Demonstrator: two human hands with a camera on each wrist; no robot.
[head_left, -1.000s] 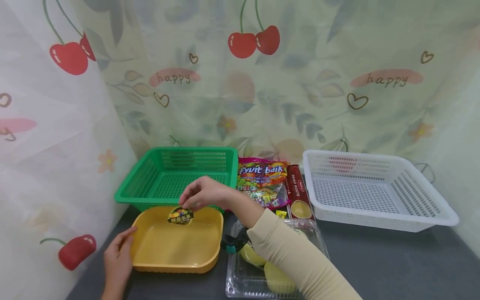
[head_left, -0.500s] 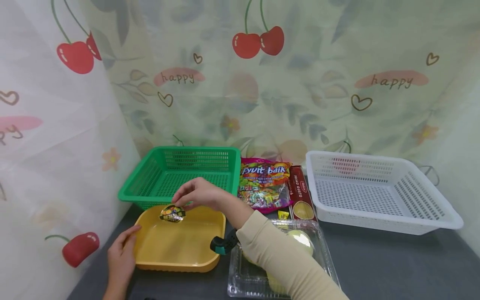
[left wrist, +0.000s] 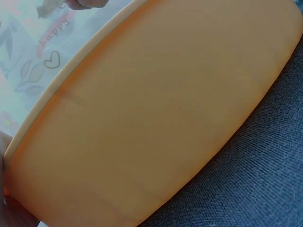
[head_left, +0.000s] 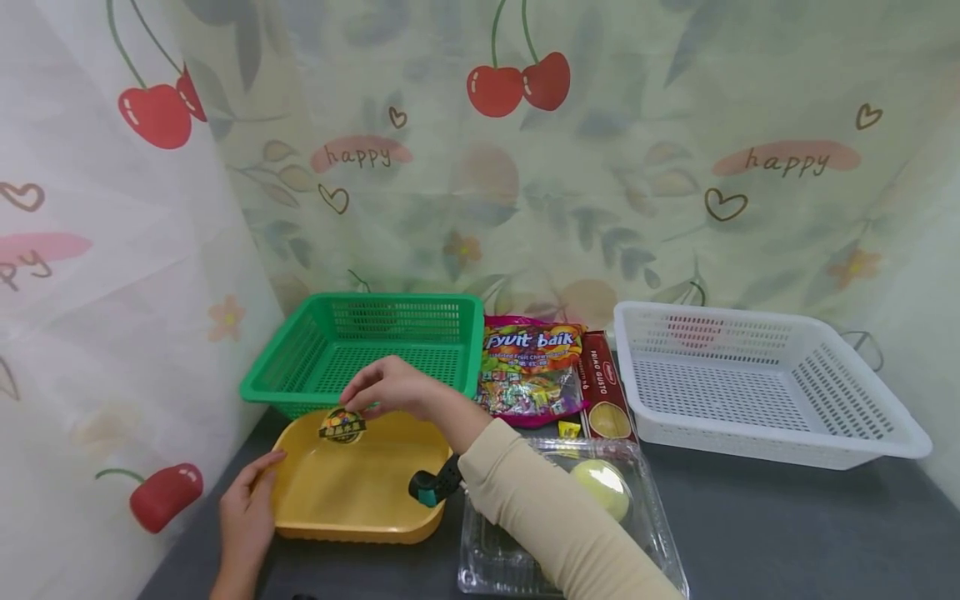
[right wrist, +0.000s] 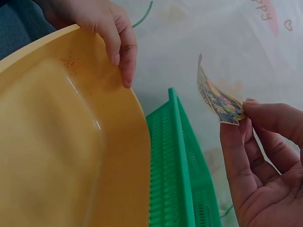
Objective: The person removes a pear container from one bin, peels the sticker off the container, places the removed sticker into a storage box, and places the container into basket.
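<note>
My right hand [head_left: 390,387] pinches a round fruit-print sticker [head_left: 342,426] between thumb and fingertips, above the back left part of a yellow plastic basin [head_left: 360,492]. In the right wrist view the sticker [right wrist: 220,101] looks curled, apart from the basin. With its fingers over the rim, my left hand [head_left: 249,508] grips the basin's left side; the right wrist view shows these fingers [right wrist: 111,40] hooked over the edge. The left wrist view is mostly filled by the basin's outer wall [left wrist: 151,104].
Behind the basin stands a green basket [head_left: 300,367]. A candy bag [head_left: 532,367], a red pasta pack [head_left: 603,387] and a small yellow packet [head_left: 568,429] lie to its right. A clear plastic box [head_left: 652,517] with pale yellow round fruit [head_left: 603,487] sits partly under my right forearm. A white basket [head_left: 772,446] stands far right.
My right hand has shifted slightly left with the sticker, which tilted midway and now faces the head camera again. The left hand keeps its grip on the basin. The head view has shifted a little.
</note>
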